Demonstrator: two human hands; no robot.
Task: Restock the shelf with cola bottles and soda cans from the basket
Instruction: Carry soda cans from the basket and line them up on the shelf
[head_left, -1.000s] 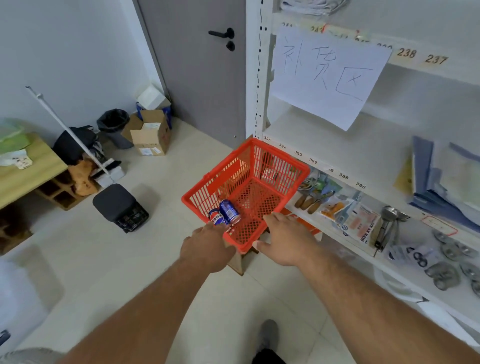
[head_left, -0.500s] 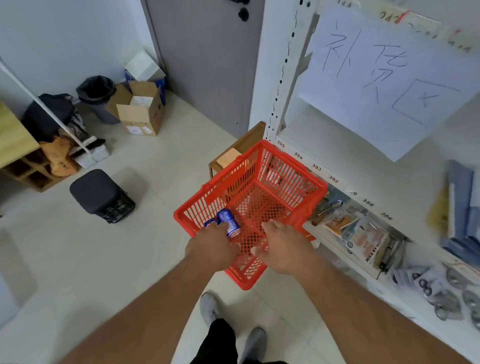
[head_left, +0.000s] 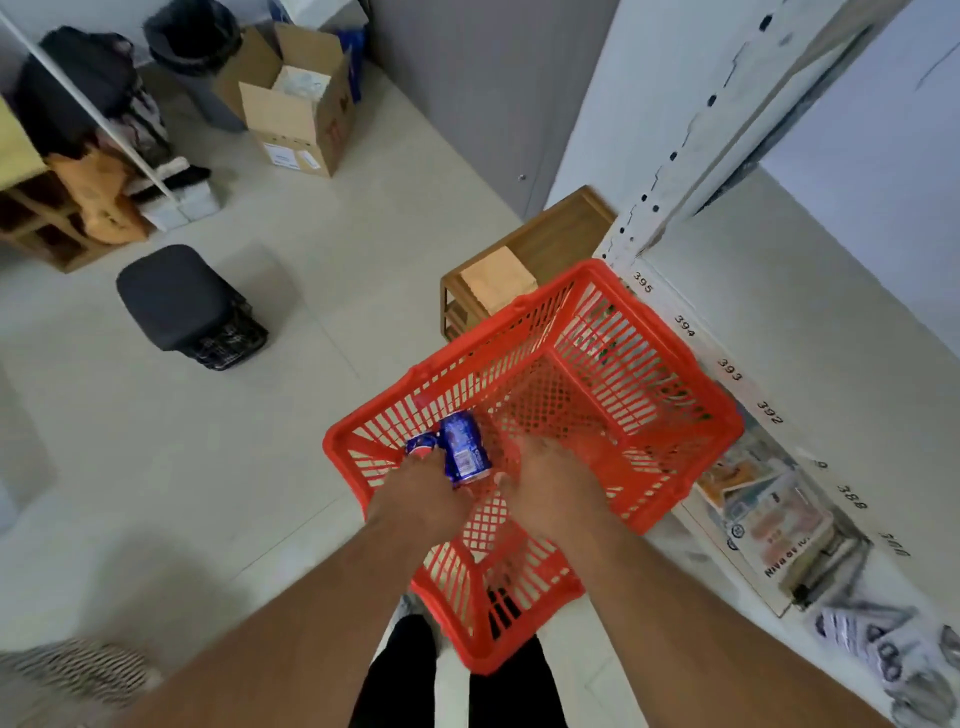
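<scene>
The red plastic basket (head_left: 649, 364) hangs tilted in front of the white shelf (head_left: 810, 291), against its numbered edge. Two soda cans lie in the basket's near left corner: a blue can (head_left: 464, 447) and, left of it, a red-and-blue can (head_left: 422, 446). My left hand (head_left: 418, 501) is inside the basket with its fingers curled over the red-and-blue can and its thumb by the blue can. My right hand (head_left: 553, 491) is also inside, just right of the blue can, fingers spread downward and blurred, holding nothing. I see no cola bottles.
A wooden stool (head_left: 524, 260) stands behind the basket by the shelf post. A black stool (head_left: 182, 301), a cardboard box (head_left: 296, 119) and a bin (head_left: 192, 41) stand on the tiled floor to the left. Packets and metal tools (head_left: 779, 519) lie on the lower shelf.
My head has tipped further down and closer. Both hands have gone from the basket's near rim into the basket, the left one reaching onto the cans.
</scene>
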